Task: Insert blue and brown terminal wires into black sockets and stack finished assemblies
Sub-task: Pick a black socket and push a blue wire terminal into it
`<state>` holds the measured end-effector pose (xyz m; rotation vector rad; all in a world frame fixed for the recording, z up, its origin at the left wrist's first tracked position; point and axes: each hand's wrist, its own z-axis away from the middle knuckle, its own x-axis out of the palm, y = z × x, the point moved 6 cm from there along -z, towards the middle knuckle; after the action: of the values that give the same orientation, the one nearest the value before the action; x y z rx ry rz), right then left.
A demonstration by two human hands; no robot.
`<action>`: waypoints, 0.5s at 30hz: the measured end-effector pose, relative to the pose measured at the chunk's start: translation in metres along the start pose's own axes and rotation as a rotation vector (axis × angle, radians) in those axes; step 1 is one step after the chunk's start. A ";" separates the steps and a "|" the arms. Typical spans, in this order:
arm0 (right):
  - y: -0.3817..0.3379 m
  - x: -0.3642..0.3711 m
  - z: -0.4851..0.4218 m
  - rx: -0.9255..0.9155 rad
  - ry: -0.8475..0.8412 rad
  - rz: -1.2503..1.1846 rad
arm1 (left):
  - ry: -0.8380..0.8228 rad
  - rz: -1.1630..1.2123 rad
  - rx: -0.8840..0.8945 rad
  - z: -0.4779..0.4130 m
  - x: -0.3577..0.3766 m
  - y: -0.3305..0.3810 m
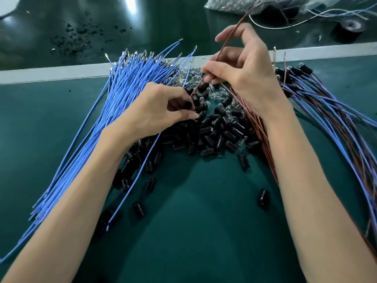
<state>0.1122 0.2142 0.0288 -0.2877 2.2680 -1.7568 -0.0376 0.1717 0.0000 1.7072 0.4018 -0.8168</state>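
Brown terminal wire (197,88) pinched in right hand (242,72) fingertips, slanting from 1 o'clock down to black socket (189,105), gripped at table centre by left hand (161,111); blue wire (135,180) trailing toward 7 o'clock.

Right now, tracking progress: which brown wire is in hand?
The brown wire pinched by the right hand; it alone slants up, the other brown wires lie bundled flat.

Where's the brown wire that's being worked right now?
Head view, centre-right: the brown wire is pinched in the right hand, its lower end angling down-left to the black socket held in the left hand, above the loose socket pile.
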 end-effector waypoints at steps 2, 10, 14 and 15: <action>0.000 -0.001 -0.001 -0.006 0.008 0.037 | -0.007 0.019 -0.013 0.000 0.000 0.000; -0.004 0.001 -0.003 -0.050 -0.027 0.110 | 0.005 0.008 -0.046 0.001 -0.001 -0.001; -0.005 0.003 -0.003 -0.056 -0.040 0.128 | 0.010 -0.004 -0.041 0.001 0.000 0.000; -0.005 0.004 -0.003 -0.058 -0.036 0.126 | 0.013 -0.002 -0.041 0.001 0.000 0.000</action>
<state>0.1079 0.2144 0.0344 -0.1814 2.2618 -1.6130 -0.0380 0.1712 -0.0004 1.6746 0.4261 -0.7944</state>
